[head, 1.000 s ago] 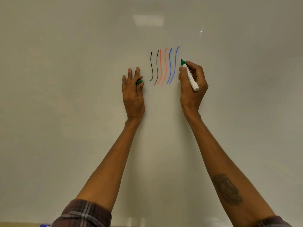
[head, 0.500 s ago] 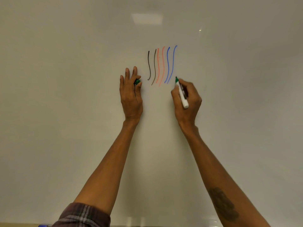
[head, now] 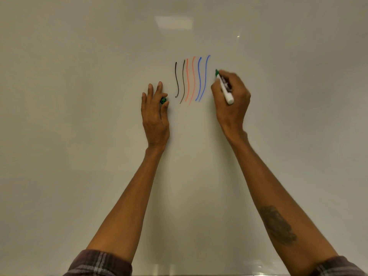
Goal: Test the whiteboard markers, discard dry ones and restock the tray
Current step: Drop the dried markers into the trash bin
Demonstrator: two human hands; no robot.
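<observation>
A white-barrelled green marker (head: 224,88) is gripped in my right hand (head: 232,100), its green tip against the whiteboard (head: 79,96) just right of the drawn lines (head: 192,79). Those lines are wavy vertical strokes: two black, two orange-red, two blue. No green line shows on the board. My left hand (head: 155,114) rests against the board to the left of the strokes, pinching the green cap (head: 163,100) between thumb and forefinger, its other fingers straight.
The whiteboard fills nearly the whole view, with a ceiling-light reflection (head: 173,22) near the top. A thin strip of the board's bottom edge (head: 179,275) shows at the frame's lower border. Plaid sleeves sit at both lower corners.
My right hand dropped down beside the strokes, then rose again to the upper right of the blue lines. No green mark appeared. The left hand stayed put.
</observation>
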